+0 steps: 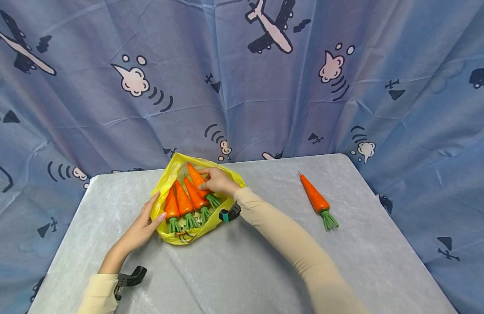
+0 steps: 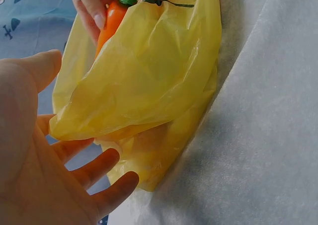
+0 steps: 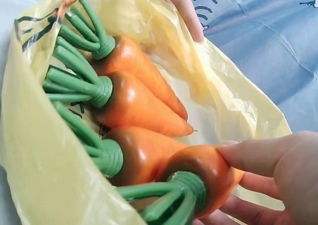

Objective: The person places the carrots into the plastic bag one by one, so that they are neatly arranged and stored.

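Observation:
My right hand (image 1: 218, 181) grips an orange carrot (image 3: 208, 178) with green stalks inside the yellow plastic bag (image 2: 144, 86). Thumb and fingers lie on opposite sides of its thick end in the right wrist view. Three more carrots (image 1: 183, 198) lie side by side in the bag, tips pointing away and stalks toward the near rim. On the bag's left side, my left hand (image 1: 141, 224) supports the rim with spread, fairly straight fingers; in the left wrist view its fingers (image 2: 102, 168) reach beneath the yellow plastic and the thumb stands apart.
Another carrot (image 1: 315, 195) lies on the right part of the grey-white table (image 1: 265, 270), stalks toward the near side. A blue curtain (image 1: 226, 78) printed with planes and clouds hangs behind the table. Black bands (image 1: 133, 277) are worn on both wrists.

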A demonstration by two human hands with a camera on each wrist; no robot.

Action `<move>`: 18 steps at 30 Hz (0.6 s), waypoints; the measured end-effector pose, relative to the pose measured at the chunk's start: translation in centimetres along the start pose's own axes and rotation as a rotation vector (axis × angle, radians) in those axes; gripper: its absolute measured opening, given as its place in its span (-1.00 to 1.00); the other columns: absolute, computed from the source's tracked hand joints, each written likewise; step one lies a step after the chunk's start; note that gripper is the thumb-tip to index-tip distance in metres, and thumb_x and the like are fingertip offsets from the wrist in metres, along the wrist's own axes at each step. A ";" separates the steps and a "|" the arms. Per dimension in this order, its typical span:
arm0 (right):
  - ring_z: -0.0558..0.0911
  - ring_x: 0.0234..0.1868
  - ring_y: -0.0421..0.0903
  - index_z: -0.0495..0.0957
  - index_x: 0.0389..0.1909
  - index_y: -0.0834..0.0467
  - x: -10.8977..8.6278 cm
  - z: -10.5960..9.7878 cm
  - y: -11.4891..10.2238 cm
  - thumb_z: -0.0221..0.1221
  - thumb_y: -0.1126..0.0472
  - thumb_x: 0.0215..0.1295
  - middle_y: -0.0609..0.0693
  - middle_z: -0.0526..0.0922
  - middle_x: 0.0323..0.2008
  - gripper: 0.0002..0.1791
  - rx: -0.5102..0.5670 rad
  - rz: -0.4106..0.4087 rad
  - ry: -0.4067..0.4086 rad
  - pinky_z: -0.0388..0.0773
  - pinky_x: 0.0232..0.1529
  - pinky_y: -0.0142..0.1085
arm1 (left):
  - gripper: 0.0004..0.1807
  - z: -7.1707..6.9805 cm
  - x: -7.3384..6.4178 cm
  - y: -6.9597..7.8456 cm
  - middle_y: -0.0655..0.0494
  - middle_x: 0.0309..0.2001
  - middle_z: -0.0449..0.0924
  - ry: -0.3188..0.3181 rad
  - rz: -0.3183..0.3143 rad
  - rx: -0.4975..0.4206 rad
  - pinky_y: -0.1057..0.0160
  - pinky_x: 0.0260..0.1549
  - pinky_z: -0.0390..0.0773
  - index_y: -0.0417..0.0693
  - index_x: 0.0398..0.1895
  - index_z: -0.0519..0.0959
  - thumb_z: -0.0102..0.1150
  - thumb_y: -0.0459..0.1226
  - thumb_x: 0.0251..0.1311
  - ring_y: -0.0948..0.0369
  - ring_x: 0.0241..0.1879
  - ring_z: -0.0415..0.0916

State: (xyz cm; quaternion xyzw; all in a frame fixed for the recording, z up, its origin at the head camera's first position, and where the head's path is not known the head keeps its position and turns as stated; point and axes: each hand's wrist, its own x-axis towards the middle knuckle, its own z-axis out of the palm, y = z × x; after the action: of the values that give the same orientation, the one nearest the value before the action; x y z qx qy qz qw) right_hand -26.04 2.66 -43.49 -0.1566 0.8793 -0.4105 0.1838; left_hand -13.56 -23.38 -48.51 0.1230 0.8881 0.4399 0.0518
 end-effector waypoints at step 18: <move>0.58 -0.12 -0.09 0.43 0.35 0.17 -1.0 0.4 1.5 0.31 0.30 0.19 0.11 0.65 0.11 -0.35 -0.065 0.108 -0.028 0.52 -0.20 -0.38 | -0.21 0.1 0.0 -0.1 -0.39 0.53 -0.12 0.003 -0.010 0.009 -0.45 0.34 0.03 0.03 0.62 -0.21 -0.06 -0.09 0.49 -0.37 0.49 -0.08</move>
State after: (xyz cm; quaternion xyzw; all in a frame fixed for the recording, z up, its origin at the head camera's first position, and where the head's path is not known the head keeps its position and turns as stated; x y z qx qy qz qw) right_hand -25.20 3.73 -44.68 -0.1206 0.8966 -0.3692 0.2127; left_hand -13.56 -23.33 -48.68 0.1183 0.8907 0.4358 0.0520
